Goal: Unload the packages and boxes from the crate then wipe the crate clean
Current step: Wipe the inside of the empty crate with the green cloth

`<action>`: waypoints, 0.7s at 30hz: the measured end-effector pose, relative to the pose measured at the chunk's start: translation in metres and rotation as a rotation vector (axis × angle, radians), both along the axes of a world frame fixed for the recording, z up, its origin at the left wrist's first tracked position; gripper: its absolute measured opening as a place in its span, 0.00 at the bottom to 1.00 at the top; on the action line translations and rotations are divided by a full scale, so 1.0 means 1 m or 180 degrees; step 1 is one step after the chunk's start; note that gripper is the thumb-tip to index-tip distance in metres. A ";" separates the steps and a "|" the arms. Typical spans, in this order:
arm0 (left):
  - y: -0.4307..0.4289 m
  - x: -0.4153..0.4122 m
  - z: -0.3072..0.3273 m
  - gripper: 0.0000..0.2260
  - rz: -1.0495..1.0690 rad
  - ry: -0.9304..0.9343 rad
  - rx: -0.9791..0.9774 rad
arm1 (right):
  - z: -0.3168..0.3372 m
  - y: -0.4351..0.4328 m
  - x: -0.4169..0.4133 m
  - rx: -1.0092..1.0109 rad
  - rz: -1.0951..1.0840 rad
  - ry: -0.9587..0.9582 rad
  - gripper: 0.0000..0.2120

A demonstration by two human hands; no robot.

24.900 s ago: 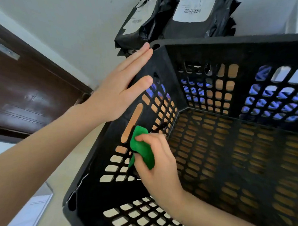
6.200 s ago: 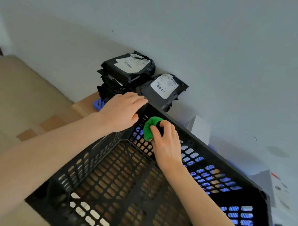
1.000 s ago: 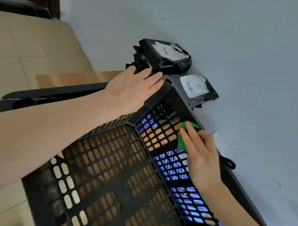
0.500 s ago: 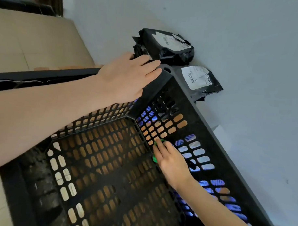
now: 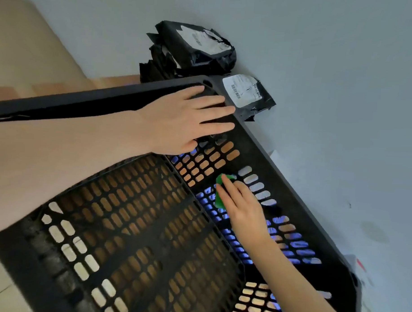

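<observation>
The black crate (image 5: 281, 172) stands tilted on the floor (image 5: 28, 56) close to a pale wall (image 5: 320, 66), its open top facing the camera and nothing lying inside it. The left hand (image 5: 185, 122) rests on the crate's far corner. Its fingers (image 5: 216, 108) are straight and spread, lying flat across the rim and holding nothing. Lower down, the right hand (image 5: 243, 208) reaches into the crate and presses a green cloth (image 5: 219, 199) against the inside of the slotted side wall nearest the room wall, about halfway between the rim and the crate's floor. Its fingers (image 5: 231, 191) lie almost straight over the cloth, which shows only along their left edge; the thumb is hidden, so whether it hooks under the cloth cannot be told. Just beyond the crate's far corner, outside it, a stack of black packages (image 5: 199, 50) leans against the wall, the top one bearing a torn white label. Another black package (image 5: 249, 96) with a barcode label sits beside the same corner, touching or nearly touching the rim.
</observation>
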State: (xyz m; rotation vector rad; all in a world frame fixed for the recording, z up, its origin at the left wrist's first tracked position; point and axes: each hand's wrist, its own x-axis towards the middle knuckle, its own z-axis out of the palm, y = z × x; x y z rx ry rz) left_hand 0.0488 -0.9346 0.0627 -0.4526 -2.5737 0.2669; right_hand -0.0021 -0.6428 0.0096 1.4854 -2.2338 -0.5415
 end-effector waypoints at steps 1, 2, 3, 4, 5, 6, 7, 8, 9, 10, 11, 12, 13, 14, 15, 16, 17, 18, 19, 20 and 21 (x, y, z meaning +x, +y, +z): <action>-0.004 -0.001 -0.002 0.35 0.0014 -0.0035 0.0058 | -0.017 -0.003 -0.002 0.0168 0.0026 -0.0088 0.26; -0.007 -0.002 -0.004 0.35 0.0026 -0.0065 0.0141 | -0.032 -0.007 -0.004 0.0301 0.0058 -0.0139 0.25; -0.010 -0.004 -0.006 0.35 0.0031 -0.0087 0.0210 | -0.047 -0.011 -0.005 0.0431 0.0094 -0.0175 0.24; -0.012 -0.005 -0.007 0.35 0.0026 -0.0097 0.0235 | -0.060 -0.015 -0.006 0.0561 0.0126 -0.0200 0.23; -0.013 -0.006 -0.008 0.35 0.0015 -0.0092 0.0215 | -0.072 -0.019 -0.006 0.0699 0.0149 -0.0213 0.23; -0.013 -0.007 -0.010 0.34 0.0012 -0.0080 0.0177 | -0.081 -0.021 -0.006 0.0839 0.0171 -0.0243 0.23; -0.013 -0.008 -0.012 0.34 0.0023 -0.0062 0.0157 | -0.086 -0.023 -0.006 0.0975 0.0181 -0.0317 0.22; -0.013 -0.008 -0.013 0.34 0.0047 -0.0050 0.0155 | -0.088 -0.025 -0.005 0.1076 0.0188 -0.0390 0.22; -0.013 -0.007 -0.014 0.34 0.0066 -0.0055 0.0143 | -0.087 -0.027 -0.003 0.1111 0.0206 -0.0417 0.21; -0.013 -0.007 -0.014 0.34 0.0072 -0.0063 0.0119 | -0.081 -0.029 -0.001 0.1089 0.0221 -0.0397 0.22; -0.013 -0.006 -0.015 0.34 0.0064 -0.0063 0.0103 | -0.073 -0.029 0.002 0.1041 0.0215 -0.0340 0.22; -0.013 -0.006 -0.014 0.34 0.0034 -0.0048 0.0108 | -0.061 -0.029 0.005 0.0933 0.0167 -0.0265 0.23; -0.013 -0.006 -0.013 0.34 0.0010 -0.0031 0.0125 | -0.048 -0.027 0.008 0.0760 0.0088 -0.0173 0.24; -0.013 -0.005 -0.012 0.34 0.0000 -0.0024 0.0141 | -0.032 -0.024 0.010 0.0515 0.0002 -0.0099 0.24; -0.012 -0.005 -0.012 0.34 0.0001 -0.0024 0.0148 | -0.016 -0.018 0.012 0.0219 -0.0081 -0.0125 0.24; -0.012 -0.004 -0.012 0.35 0.0008 -0.0036 0.0145 | 0.000 -0.012 0.013 -0.0105 -0.0168 -0.0198 0.25; -0.012 -0.004 -0.011 0.35 0.0021 -0.0051 0.0141 | 0.017 -0.005 0.015 -0.0384 -0.0257 -0.0241 0.25; -0.012 -0.004 -0.012 0.35 0.0029 -0.0059 0.0145 | 0.034 0.002 0.017 -0.0602 -0.0319 -0.0169 0.23; -0.012 -0.004 -0.012 0.35 0.0028 -0.0056 0.0153 | 0.047 0.010 0.019 -0.0784 -0.0331 -0.0050 0.20; -0.012 -0.004 -0.011 0.36 0.0021 -0.0054 0.0162 | 0.058 0.018 0.021 -0.0976 -0.0337 -0.0002 0.16; -0.012 -0.004 -0.011 0.36 0.0011 -0.0061 0.0167 | 0.064 0.024 0.023 -0.1172 -0.0354 0.0042 0.15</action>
